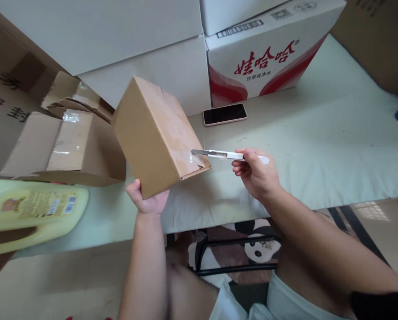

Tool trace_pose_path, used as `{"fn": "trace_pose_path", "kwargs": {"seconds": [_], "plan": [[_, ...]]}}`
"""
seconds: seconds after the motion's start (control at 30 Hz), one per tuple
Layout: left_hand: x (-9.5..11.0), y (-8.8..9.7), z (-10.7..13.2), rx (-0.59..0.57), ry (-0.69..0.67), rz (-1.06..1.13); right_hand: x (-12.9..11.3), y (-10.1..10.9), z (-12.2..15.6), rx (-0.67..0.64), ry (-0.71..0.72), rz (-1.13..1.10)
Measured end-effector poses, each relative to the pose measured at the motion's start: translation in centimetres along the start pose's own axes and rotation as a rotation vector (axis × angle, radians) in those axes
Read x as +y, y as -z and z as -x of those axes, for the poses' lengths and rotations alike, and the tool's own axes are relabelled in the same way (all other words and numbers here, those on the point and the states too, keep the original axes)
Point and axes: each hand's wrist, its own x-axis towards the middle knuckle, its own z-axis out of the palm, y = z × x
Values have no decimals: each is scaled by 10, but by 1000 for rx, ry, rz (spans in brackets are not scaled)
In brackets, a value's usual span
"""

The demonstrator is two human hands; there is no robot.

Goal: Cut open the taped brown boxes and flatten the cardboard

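Note:
My left hand (148, 198) grips a small brown cardboard box (155, 133) from below and holds it tilted above the table's front edge. Clear tape runs along the box's right side. My right hand (255, 171) is closed around a white utility knife (228, 154). Its metal blade points left and its tip touches the taped right edge of the box.
A phone (224, 114) lies face up behind the knife. A white carton with red print (265, 49) and plain white cartons (119, 40) stand at the back. An opened brown box (65, 146) and a yellow jug (29, 213) lie at the left on the pale green table (319, 146).

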Motion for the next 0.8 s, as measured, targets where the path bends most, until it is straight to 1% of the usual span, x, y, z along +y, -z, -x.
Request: {"fn": "trace_pose_path", "kwargs": {"seconds": [0.1,0.17,0.27,0.33,0.4,0.5,0.6,0.7,0.77,0.8], "plan": [[-1,2,0,-37,21,-10,3,-1,3,-20,-12,-25],[0,0,-1,-32,11,11,5,-3,6,-44,-25,-45],[1,-3,-3,56,-27,86,7,-6,9,-85,-32,-48],[1,-3,-5,111,-29,133,7,-6,9,-109,-35,-41],[0,-2,-6,134,-28,165,6,-5,8,-124,-38,-38],[0,2,-7,136,-34,184,5,-2,6,-124,-29,-26],[0,6,-7,135,8,205,3,2,6,-115,-5,-10],[1,8,-9,203,75,231,1,8,6,-133,5,15],[2,8,-10,233,96,239,-1,12,3,-98,38,6],[3,7,-10,223,100,242,-2,13,1,-65,64,-10]]}}
